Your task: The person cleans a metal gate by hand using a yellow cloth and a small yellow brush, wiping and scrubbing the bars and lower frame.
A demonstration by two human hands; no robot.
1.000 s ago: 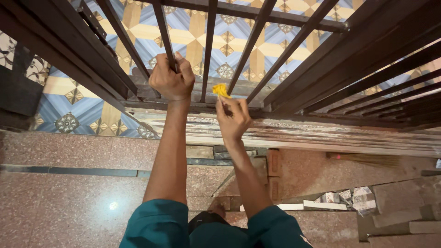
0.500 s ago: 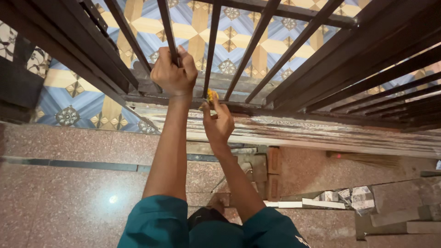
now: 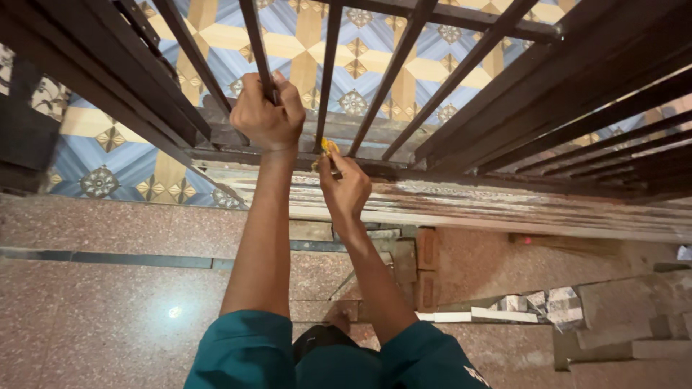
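Head view, the only view: the camera looks down through a dark metal gate onto the person's two forearms in teal sleeves [image 3: 245, 353]. The left hand [image 3: 268, 115], upper centre-left of the frame, is closed in a full fist around one upright bar [image 3: 252, 36] and acts as a brace. The right hand [image 3: 346, 189], just right of and below it, is closed in a pinch on a small yellow piece [image 3: 326, 149], either folded abrasive paper or cloth; which one cannot be told. The yellow piece sits at the foot of the neighbouring bar [image 3: 328, 72], where that bar meets the bottom rail [image 3: 404, 169], and appears to touch the metal there. Judged from this contact, the step in hand is rubbing the lower joint of that bar. A further stroke would call for firm fingertip pressure, the piece kept wrapped against the bar, and the left-hand brace kept tight. The piece is short and crumpled. Its visible long axis runs roughly up the frame, in line with the bar, and its free end points away from the fingers toward the top edge. Below the rail lies a weathered, paint-worn sill [image 3: 504, 205]. Blue and yellow patterned tiles [image 3: 303, 47] show beyond the bars, and a reddish speckled floor [image 3: 108, 288] fills the lower left.
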